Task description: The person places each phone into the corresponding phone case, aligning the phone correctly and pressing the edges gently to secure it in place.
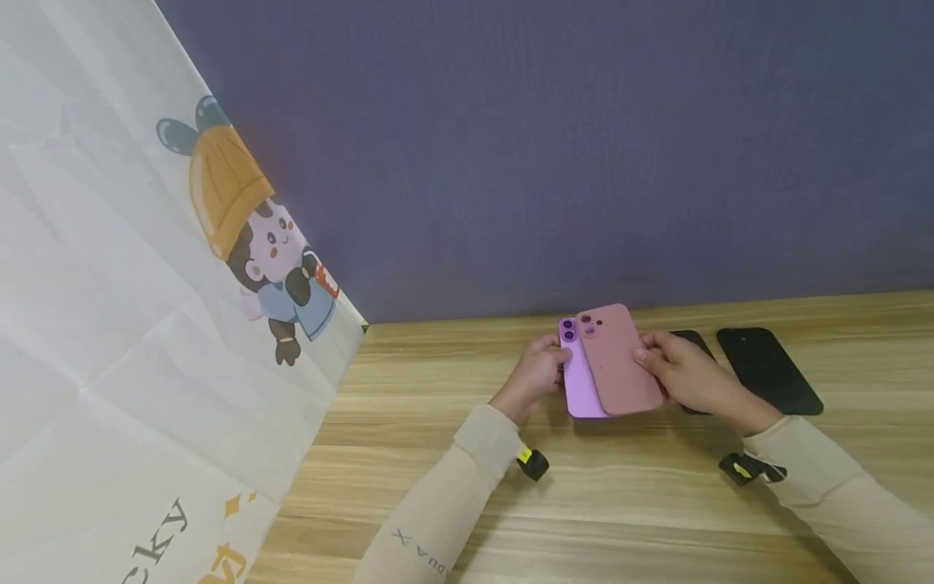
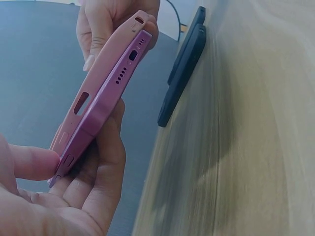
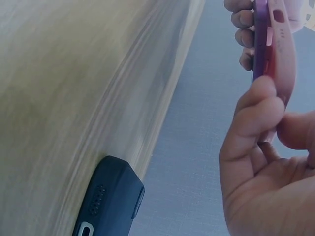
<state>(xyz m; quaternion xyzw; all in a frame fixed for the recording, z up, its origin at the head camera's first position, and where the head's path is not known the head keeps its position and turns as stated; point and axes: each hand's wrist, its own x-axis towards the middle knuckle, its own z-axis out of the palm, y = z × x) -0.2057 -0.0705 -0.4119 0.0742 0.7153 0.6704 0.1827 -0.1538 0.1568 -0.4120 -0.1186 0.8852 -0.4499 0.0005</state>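
My left hand (image 1: 552, 362) holds a purple phone (image 1: 580, 388) above the wooden table (image 1: 620, 503), thumb on one edge and fingers (image 2: 109, 162) under the other. My right hand (image 1: 648, 358) pinches a pink case (image 1: 619, 358) that lies askew over the phone's back. In the left wrist view the pink case (image 2: 101, 69) touches the purple phone (image 2: 106, 105) at the near end and gapes away from it at the far end. In the right wrist view the pink case (image 3: 287, 46) and the purple phone (image 3: 260, 34) show edge-on.
Two black phone cases lie flat on the table at the right: one (image 1: 769, 371) in the open, the other (image 1: 693, 341) partly behind my right hand. A blue-grey wall (image 1: 584, 162) stands behind the table. A white printed cloth (image 1: 131, 324) hangs at the left.
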